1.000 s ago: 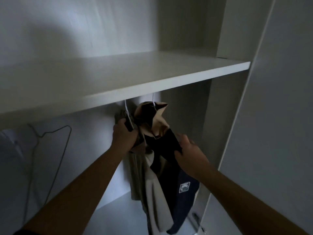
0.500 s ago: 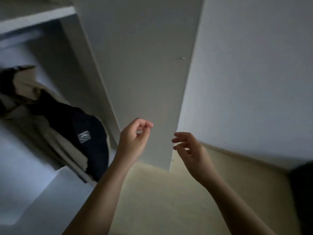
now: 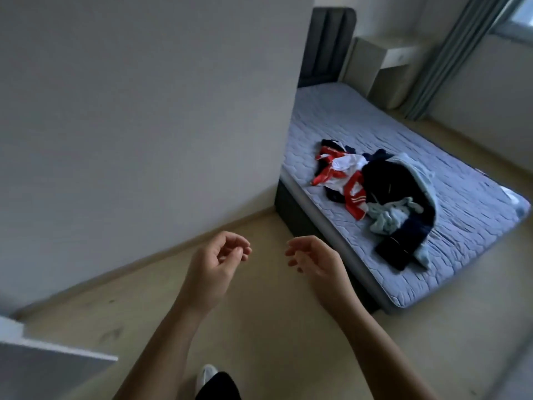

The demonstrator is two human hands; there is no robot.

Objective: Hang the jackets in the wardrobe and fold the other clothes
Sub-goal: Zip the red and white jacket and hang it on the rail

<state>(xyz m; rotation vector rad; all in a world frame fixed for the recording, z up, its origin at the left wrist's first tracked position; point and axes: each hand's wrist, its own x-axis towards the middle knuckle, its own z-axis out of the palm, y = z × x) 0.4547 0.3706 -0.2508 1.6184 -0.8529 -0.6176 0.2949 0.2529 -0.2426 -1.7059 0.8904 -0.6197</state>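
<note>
1. Our left hand (image 3: 219,261) and our right hand (image 3: 314,258) hold nothing. The fingers are soft and a little curled. The hands hang in the air over the floor (image 3: 259,327), near each other but not touching.
2. The clothes we need lie in one pile (image 3: 386,197) on the bed (image 3: 331,116), well apart from our hands. We see a dark jacket (image 3: 398,180), a red and white top (image 3: 350,186) and a light blue cloth (image 3: 389,216), all mixed up and lying on each other.
3. If we grab one piece and pull fast, we think the others may come along and drop on the floor, because they look tangled.
4. The dark pieces look much the same in this dim room. We might pick up the wrong one and hang a thing that should be folded.
5. Part of the pile lies near the bed's side edge. A hard tug that way could drag it off.
6. The corner of the wall (image 3: 144,111) stands between us and the bed. If we turn too tight, an arm could bump it.
7. A white panel (image 3: 43,362) sits low on our left, near our foot (image 3: 207,373). We cannot tell what it is. With our arms full, we might knock into it on the way back.
</note>
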